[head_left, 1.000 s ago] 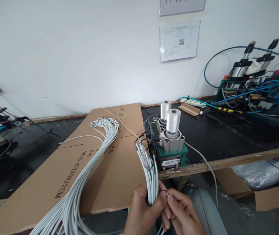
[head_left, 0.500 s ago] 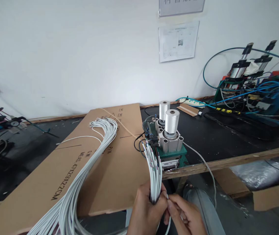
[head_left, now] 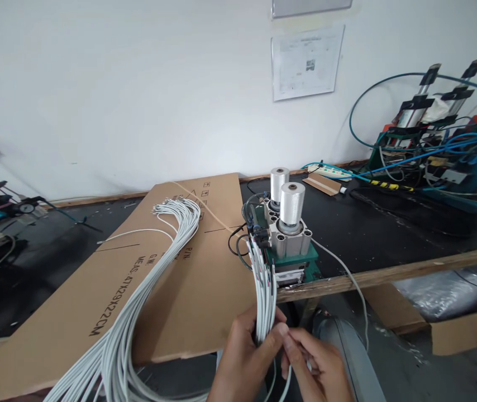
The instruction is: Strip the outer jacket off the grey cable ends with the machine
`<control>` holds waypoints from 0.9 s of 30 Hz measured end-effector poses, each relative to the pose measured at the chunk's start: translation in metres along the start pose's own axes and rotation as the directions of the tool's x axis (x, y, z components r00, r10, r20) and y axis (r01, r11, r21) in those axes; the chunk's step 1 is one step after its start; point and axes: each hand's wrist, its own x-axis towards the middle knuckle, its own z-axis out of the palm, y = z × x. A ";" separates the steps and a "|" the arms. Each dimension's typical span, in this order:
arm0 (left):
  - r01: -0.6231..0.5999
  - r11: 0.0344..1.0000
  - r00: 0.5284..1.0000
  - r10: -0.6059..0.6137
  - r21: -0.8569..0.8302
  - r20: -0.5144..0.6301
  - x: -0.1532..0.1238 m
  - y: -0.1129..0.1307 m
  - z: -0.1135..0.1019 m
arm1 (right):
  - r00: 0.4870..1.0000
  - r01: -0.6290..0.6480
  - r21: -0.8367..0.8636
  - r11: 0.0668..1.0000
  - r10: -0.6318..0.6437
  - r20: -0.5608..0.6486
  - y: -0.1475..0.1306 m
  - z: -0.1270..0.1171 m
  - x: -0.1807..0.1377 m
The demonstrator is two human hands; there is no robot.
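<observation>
My left hand (head_left: 247, 352) is wrapped round a bundle of white cables (head_left: 266, 304), whose stripped ends with small coloured wires point up and away from me. Right beside it, my right hand (head_left: 316, 363) pinches a single white cable (head_left: 287, 385) near the left thumb; the fingertips of both hands meet there, so the exact pinch point is hidden. Just beyond the bundle's tips stands a small pneumatic fixture (head_left: 291, 240) with two knurled silver cylinders on a green base. A larger bundle of white cables (head_left: 154, 279) curves across the cardboard to the left.
A flattened cardboard sheet (head_left: 213, 312) covers the black bench (head_left: 347, 223) and overhangs its front edge. Other pneumatic devices (head_left: 414, 123) with blue hoses stand at the right. A pressure gauge (head_left: 26, 208) is at the left, and an open carton (head_left: 464, 335) lies below the bench.
Both hands stay close together at the bundle. The right fingertips have moved up slightly against the left thumb, and the view has tilted down slightly.
</observation>
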 end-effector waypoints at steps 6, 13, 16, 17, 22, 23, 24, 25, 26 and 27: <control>-0.016 0.999 0.998 0.018 0.030 -0.059 0.001 -0.015 -0.007 | 0.997 -0.082 0.139 0.987 0.083 0.003 -0.006 0.005 0.001; 0.047 0.999 0.995 -0.045 0.023 -0.086 0.002 -0.002 -0.001 | 0.999 0.032 0.046 0.998 -0.031 -0.012 0.002 0.004 -0.001; 0.079 0.996 0.989 -0.075 0.030 -0.130 -0.001 0.005 0.002 | 0.998 0.056 0.022 0.998 -0.056 -0.019 0.004 0.005 -0.002; 0.085 0.996 0.986 -0.080 0.024 -0.148 -0.002 0.007 0.003 | 0.998 0.061 0.014 0.998 -0.061 -0.025 0.005 0.006 -0.002; 0.081 0.997 0.983 -0.080 -0.001 -0.166 -0.003 0.009 0.005 | 0.995 0.081 -0.021 0.996 -0.082 -0.057 0.007 0.008 -0.003; 0.085 0.996 0.984 -0.084 -0.003 -0.159 -0.003 0.007 0.005 | 0.995 0.080 -0.020 0.997 -0.081 -0.056 0.006 0.009 -0.003; 0.086 0.996 0.984 -0.086 -0.009 -0.157 -0.002 0.005 0.004 | 0.996 0.077 -0.017 0.997 -0.077 -0.054 0.006 0.009 -0.002; 0.085 0.996 0.983 -0.086 -0.016 -0.161 -0.001 0.003 0.004 | 0.996 0.072 -0.015 0.997 -0.072 -0.051 0.005 0.008 -0.002; 0.085 0.996 0.982 -0.088 -0.024 -0.170 -0.001 0.002 0.004 | 0.997 0.066 -0.011 0.998 -0.066 -0.048 0.005 0.008 -0.001; 0.086 0.996 0.980 -0.090 -0.033 -0.178 0.000 0.001 0.003 | 0.997 0.060 -0.006 0.998 -0.060 -0.042 0.004 0.008 0.000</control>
